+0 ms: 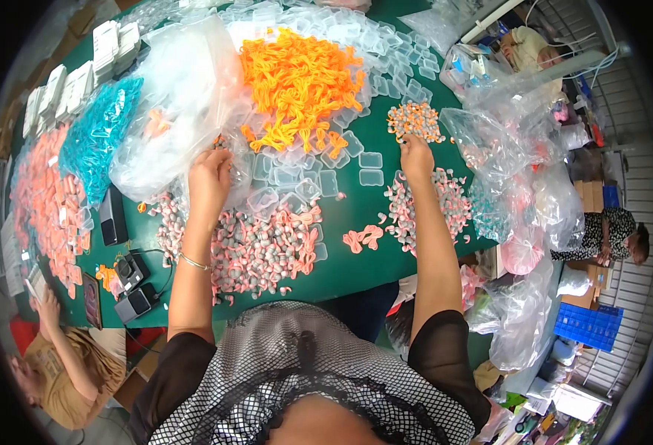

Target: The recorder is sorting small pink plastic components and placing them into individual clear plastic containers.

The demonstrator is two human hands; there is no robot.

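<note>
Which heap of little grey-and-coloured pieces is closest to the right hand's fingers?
The small heap of orange-and-grey rounded pieces, right by the right hand. The bigger pink-and-grey heaps lie nearer the person's body.

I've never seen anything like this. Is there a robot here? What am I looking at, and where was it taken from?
No robot here: these are a person's own bare hands. The camera is worn on their head and looks down; its very wide lens bends straight edges toward the rim.

On the green table lie a heap of orange cord bundles, many clear plastic boxes and heaps of small pink-and-grey pieces.

The right hand is at a smaller heap of orange-and-grey pieces. The left hand is beside a big clear plastic bag. Whether either hand grips something is too small to tell.
</note>
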